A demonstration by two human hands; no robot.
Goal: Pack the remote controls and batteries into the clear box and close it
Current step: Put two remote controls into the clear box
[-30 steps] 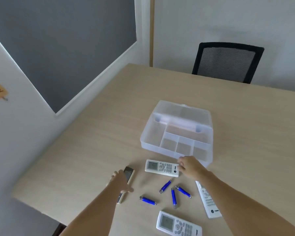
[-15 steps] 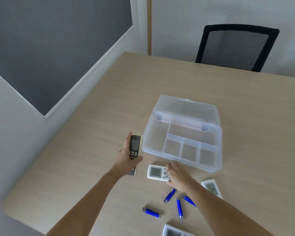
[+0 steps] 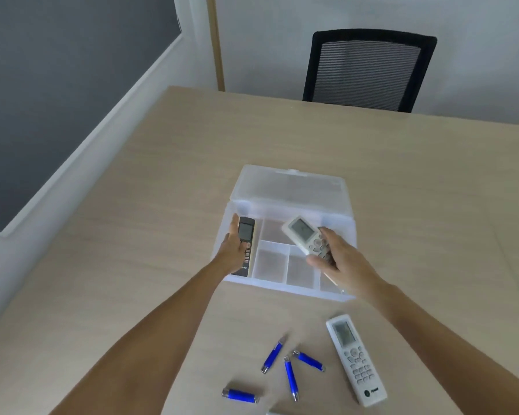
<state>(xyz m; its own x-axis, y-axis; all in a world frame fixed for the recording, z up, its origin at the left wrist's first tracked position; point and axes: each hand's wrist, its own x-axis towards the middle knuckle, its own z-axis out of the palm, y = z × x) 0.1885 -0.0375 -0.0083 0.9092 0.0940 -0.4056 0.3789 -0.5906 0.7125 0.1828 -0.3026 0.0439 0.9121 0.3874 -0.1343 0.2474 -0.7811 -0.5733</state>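
The clear box (image 3: 292, 287) lies open on the table, its lid (image 3: 291, 184) folded back, its dividers visible. My left hand (image 3: 232, 250) grips a black remote (image 3: 246, 235) over the box's left compartment. My right hand (image 3: 339, 259) holds a white remote (image 3: 304, 233) tilted above the middle compartments. Another white remote (image 3: 354, 359) lies on the table near me at right. Several blue batteries lie loose, one (image 3: 240, 395) at the front, others (image 3: 272, 354) (image 3: 308, 360) beside the white remote. A sliver of a further white remote (image 3: 277, 412) shows at the bottom edge.
The wooden table (image 3: 132, 235) runs along a white wall with a dark panel (image 3: 57, 85) on the left. A black mesh chair (image 3: 369, 67) stands behind the far edge.
Both hands have lifted from the table to above the box. The left carried the black remote forward; the right picked up a white remote from the table.
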